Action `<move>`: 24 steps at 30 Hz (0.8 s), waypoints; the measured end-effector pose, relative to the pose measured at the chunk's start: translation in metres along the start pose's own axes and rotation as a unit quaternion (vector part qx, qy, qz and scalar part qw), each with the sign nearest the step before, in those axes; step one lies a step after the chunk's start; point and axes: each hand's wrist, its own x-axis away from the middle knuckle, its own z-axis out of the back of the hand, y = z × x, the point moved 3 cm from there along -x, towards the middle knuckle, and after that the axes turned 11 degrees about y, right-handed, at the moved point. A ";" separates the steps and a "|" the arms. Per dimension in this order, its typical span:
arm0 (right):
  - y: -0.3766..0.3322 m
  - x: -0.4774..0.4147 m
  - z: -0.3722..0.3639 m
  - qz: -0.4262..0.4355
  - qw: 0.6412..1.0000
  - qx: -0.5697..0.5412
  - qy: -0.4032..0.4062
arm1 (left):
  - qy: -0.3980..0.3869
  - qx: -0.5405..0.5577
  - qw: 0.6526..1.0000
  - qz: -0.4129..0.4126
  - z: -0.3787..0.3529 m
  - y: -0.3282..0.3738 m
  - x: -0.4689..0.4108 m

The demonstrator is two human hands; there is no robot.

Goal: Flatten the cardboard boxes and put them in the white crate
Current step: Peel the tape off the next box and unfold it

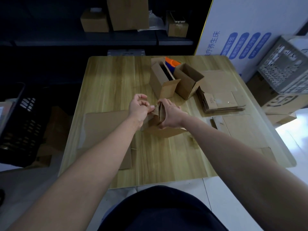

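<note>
One wooden table (106, 90) fills the middle of the view, with a dark shelf (86, 39) of brown boxes beyond its far edge. A big white panel with blue print (241, 30) leans at the far right, and just near of it a white crate (286, 72) with a perforated wall sits tilted on printed cartons, off the table's right side. A black crate (21, 124) stands on the floor to the left.

On the near left of the table lies a large flat cardboard sheet (103, 129). More flat cardboard covers the right side, topped by a stack of flattened boxes (220, 102). At the far middle stand two open boxes, touching: the left open box (161, 84) and the right open box (188, 82), with an orange and blue object (171, 63) just behind them.

Mid-table, both hands work one small cardboard box (166, 130), partly collapsed and resting on the tabletop. The right hand (170, 114) is wrapped around its folded upper part, fingers closed over the cardboard. The left hand (140, 107) pinches a flap at the box's left edge between thumb and fingertips, the other fingers curled together.
</note>
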 end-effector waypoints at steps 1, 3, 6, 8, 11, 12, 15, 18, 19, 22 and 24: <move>-0.001 0.000 0.000 0.000 1.000 0.002 -0.001 | 0.005 -0.004 1.000 -0.006 0.000 -0.001 -0.001; -0.002 -0.001 0.000 -0.001 1.000 0.006 -0.003 | 0.011 -0.021 1.000 -0.011 0.000 -0.002 -0.001; -0.002 0.000 -0.002 -0.005 1.000 0.010 0.001 | 0.018 -0.039 0.999 -0.007 0.000 -0.004 -0.004; -0.001 0.000 -0.001 -0.015 1.000 -0.007 0.003 | 0.031 -0.033 0.999 0.017 0.000 -0.005 -0.005; -0.003 -0.001 0.001 -0.018 0.999 -0.033 -0.008 | 0.031 0.026 0.996 0.085 -0.001 -0.006 -0.004; -0.004 -0.002 0.001 -0.016 0.999 -0.030 -0.015 | 0.023 0.045 0.993 0.108 -0.003 -0.007 -0.003; -0.004 0.001 0.000 -0.002 0.999 0.009 -0.046 | 0.014 0.041 0.990 0.133 0.000 -0.009 -0.003; 0.000 0.004 -0.007 0.003 0.997 0.016 -0.071 | 0.073 -0.017 0.994 0.074 0.018 -0.001 -0.019; -0.001 0.003 -0.008 0.002 0.998 0.007 -0.066 | 0.082 -0.023 0.995 0.053 0.023 0.004 -0.024; 0.000 -0.001 -0.005 -0.015 0.999 -0.032 -0.034 | 0.045 -0.034 0.997 0.056 0.026 0.001 -0.032; 0.001 -0.002 -0.003 -0.025 0.999 -0.037 -0.011 | -0.019 -0.097 0.994 0.044 0.022 -0.006 -0.026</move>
